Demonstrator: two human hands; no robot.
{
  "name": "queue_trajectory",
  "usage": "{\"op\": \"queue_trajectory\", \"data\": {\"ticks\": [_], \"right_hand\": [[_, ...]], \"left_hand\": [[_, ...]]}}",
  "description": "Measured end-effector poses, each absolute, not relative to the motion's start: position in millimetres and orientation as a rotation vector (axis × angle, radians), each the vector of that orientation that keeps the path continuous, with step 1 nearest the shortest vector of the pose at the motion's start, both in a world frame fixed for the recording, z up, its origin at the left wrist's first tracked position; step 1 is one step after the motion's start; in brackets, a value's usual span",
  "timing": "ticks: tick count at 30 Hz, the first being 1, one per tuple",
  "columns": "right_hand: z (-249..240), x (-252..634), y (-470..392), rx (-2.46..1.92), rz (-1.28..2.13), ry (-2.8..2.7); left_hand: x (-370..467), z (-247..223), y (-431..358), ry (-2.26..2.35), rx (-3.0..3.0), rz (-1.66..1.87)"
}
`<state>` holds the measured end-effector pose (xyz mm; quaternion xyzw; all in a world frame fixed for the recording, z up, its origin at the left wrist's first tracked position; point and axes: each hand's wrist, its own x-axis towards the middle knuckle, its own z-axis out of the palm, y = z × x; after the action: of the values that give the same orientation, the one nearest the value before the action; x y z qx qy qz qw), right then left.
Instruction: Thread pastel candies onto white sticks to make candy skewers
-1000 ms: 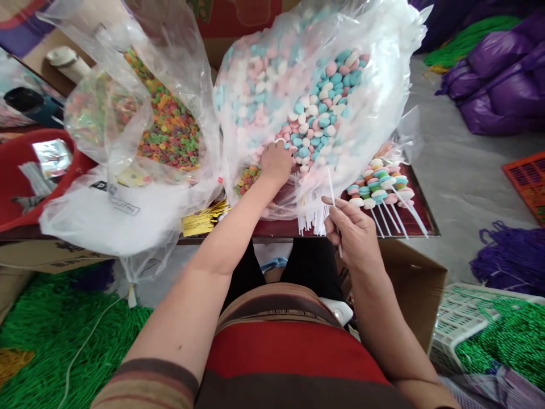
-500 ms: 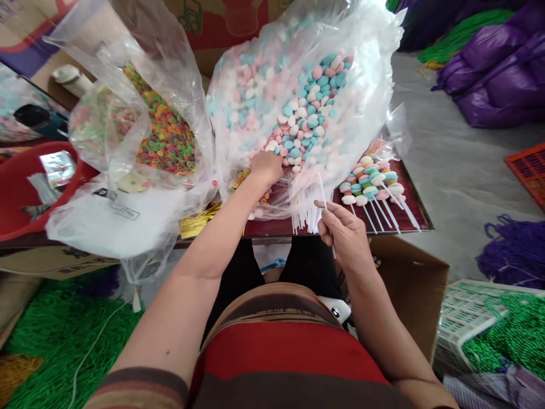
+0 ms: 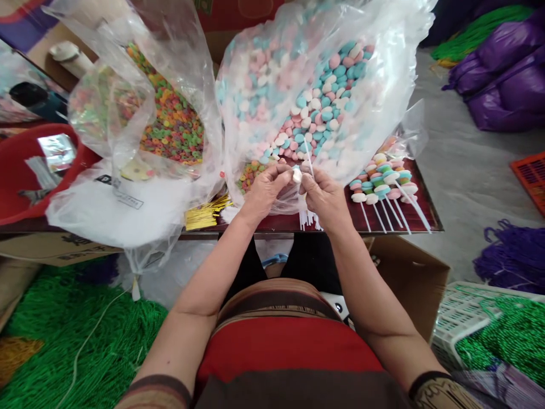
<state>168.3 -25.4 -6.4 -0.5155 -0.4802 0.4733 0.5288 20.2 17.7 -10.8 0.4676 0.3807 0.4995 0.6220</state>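
My left hand (image 3: 264,190) pinches a white candy piece (image 3: 297,175) at its fingertips. My right hand (image 3: 322,192) holds a thin white stick (image 3: 307,159) upright, its lower part against the candy. Both hands meet in front of a big clear bag of pink, blue and white candies (image 3: 315,108). Right of my hands lie several finished candy skewers (image 3: 383,184) on the dark red table (image 3: 426,213). A bundle of bare white sticks (image 3: 307,218) lies below my right hand.
A second clear bag of coloured ring candies (image 3: 170,122) stands at the left, a red tub (image 3: 21,182) beyond it. Gold twist ties (image 3: 204,215) lie at the table edge. Green cord (image 3: 55,335), purple bags (image 3: 498,85), a cardboard box (image 3: 417,278) and a white crate (image 3: 468,312) surround me.
My left hand drew back out of the candy bag with one piece. My right hand rose with the stick, and the two hands came together.
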Motion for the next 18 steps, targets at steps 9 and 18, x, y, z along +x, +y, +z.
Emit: {"op": "queue_trajectory", "data": {"ticks": [9,18], "right_hand": [[-14.6,159.3,-21.9,-1.219,1.118,-1.158],[-15.9,154.1,-29.2,-1.333,1.125,-1.1]], "left_hand": [[13.4,-19.4,-7.2,0.757,0.885,1.139],[12.1,-22.5,-13.4,0.812,0.798,1.152]]}}
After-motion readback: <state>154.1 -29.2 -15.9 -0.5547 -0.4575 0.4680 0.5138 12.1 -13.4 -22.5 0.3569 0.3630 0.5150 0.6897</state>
